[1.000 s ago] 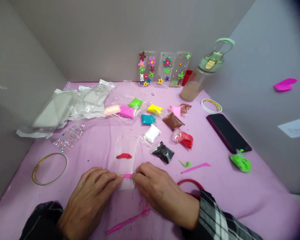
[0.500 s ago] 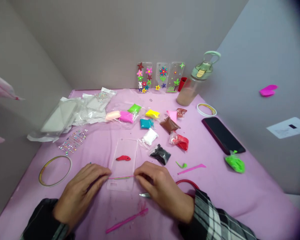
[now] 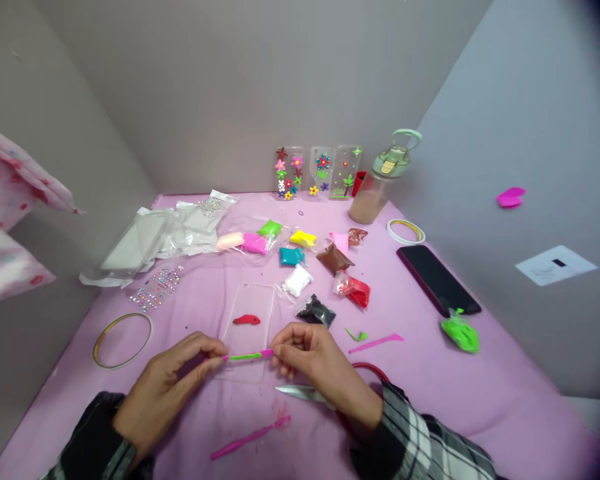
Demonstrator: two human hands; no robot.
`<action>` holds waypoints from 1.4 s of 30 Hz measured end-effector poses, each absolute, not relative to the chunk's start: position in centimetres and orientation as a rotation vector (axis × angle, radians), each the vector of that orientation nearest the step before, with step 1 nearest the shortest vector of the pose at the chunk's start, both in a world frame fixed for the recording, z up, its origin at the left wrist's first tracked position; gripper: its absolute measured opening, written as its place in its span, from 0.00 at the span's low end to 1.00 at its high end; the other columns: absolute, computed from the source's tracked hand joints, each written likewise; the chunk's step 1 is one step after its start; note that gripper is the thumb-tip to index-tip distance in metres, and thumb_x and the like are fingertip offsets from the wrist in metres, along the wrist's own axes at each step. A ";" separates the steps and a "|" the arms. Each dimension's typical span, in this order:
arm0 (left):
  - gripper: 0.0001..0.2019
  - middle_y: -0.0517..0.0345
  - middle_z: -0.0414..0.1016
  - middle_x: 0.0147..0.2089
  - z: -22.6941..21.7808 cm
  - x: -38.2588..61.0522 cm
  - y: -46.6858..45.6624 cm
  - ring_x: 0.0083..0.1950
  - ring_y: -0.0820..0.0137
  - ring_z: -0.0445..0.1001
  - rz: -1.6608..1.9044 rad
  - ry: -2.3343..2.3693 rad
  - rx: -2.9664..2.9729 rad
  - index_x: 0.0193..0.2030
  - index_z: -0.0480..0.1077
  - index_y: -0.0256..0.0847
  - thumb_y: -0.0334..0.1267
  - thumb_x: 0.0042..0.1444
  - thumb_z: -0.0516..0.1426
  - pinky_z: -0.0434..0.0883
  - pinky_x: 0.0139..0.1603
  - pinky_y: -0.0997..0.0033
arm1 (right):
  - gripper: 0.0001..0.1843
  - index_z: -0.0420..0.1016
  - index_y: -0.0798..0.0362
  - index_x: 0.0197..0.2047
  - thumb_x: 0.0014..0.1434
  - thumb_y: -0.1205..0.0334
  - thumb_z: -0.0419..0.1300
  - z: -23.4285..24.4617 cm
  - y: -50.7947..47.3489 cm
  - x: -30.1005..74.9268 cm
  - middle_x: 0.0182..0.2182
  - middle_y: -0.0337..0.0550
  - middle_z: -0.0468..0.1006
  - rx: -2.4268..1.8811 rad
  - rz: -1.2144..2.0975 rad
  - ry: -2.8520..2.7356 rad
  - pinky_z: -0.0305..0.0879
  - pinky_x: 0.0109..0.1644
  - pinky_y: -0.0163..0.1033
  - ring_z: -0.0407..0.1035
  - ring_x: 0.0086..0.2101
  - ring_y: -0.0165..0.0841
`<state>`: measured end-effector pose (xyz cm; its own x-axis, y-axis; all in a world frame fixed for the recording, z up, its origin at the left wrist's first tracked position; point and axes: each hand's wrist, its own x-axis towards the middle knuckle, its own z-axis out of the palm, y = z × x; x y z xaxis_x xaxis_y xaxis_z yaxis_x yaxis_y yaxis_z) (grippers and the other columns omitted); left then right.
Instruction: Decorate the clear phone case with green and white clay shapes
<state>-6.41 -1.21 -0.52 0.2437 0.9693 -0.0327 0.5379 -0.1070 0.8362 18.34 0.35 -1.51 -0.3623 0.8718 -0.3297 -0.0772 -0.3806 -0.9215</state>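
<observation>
Between them, my left hand (image 3: 173, 380) and my right hand (image 3: 325, 377) pinch the two ends of a thin pink modelling tool (image 3: 267, 353). A strip of green clay (image 3: 246, 357) lies along its middle. Beneath it, a clear phone case (image 3: 255, 300) rests on the table, and a small red clay shape (image 3: 247, 320) with a dark dot sits on the case. Under my right hand are scissors (image 3: 297, 392) with red handles, partly hidden. A second pink tool (image 3: 253, 439) lies nearer to me.
Clay packets, among them black (image 3: 316, 311), white (image 3: 297, 280) and red (image 3: 356, 291), lie beyond the case. At right are a phone (image 3: 437, 279) and bagged green clay (image 3: 461, 333). A bottle (image 3: 375, 190) and decorated cases (image 3: 289, 173) stand at the back; tape (image 3: 123, 340) lies left.
Both hands have raised the pink tool off the phone case and turned it, so the green strip now shows wider. The view has tilted slightly.
</observation>
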 end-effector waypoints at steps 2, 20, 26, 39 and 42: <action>0.15 0.60 0.82 0.36 -0.3 -6.4 -1.2 0.40 0.65 0.81 0.721 1.412 1.724 0.37 0.78 0.47 0.54 0.62 0.59 0.76 0.42 0.72 | 0.10 0.74 0.54 0.31 0.54 0.56 0.66 -1.3 0.3 18.4 0.23 0.37 0.76 -1.158 1.806 -1.156 0.64 0.29 0.33 0.66 0.22 0.26; 0.16 0.56 0.81 0.38 -4.0 -9.4 3.5 0.39 0.62 0.79 0.959 1.828 1.773 0.44 0.75 0.44 0.53 0.61 0.56 0.76 0.41 0.64 | 0.12 0.68 0.53 0.28 0.62 0.69 0.63 -0.4 -1.8 18.6 0.27 0.35 0.70 -1.238 1.314 -1.876 0.58 0.35 0.36 0.65 0.30 0.30; 0.16 0.48 0.78 0.48 -4.2 -10.1 2.5 0.53 0.49 0.73 0.922 1.821 1.984 0.45 0.75 0.46 0.54 0.57 0.60 0.67 0.57 0.44 | 0.19 0.71 0.54 0.38 0.53 0.57 0.75 -2.2 -2.6 17.3 0.35 0.43 0.76 -1.271 0.286 -2.588 0.66 0.35 0.41 0.70 0.35 0.40; 0.14 0.61 0.79 0.43 -5.8 -9.0 -0.6 0.45 0.59 0.78 0.558 1.540 2.223 0.44 0.74 0.52 0.54 0.56 0.65 0.74 0.46 0.62 | 0.12 0.67 0.50 0.33 0.59 0.71 0.67 -0.6 -3.2 21.3 0.30 0.36 0.75 -1.353 0.267 -2.549 0.60 0.30 0.39 0.68 0.28 0.34; 0.10 0.61 0.77 0.40 -3.3 -8.0 -0.3 0.41 0.62 0.77 0.642 1.503 2.245 0.42 0.72 0.50 0.51 0.62 0.61 0.72 0.42 0.65 | 0.12 0.67 0.50 0.34 0.56 0.78 0.59 0.5 -4.0 24.0 0.31 0.38 0.76 -1.390 0.342 -2.513 0.59 0.29 0.38 0.67 0.26 0.32</action>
<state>-7.95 -0.28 -3.28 0.3297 0.9289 0.1685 0.7638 -0.3674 0.5307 23.98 -3.99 0.53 -0.5140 0.8517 0.1025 0.7932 0.5173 -0.3212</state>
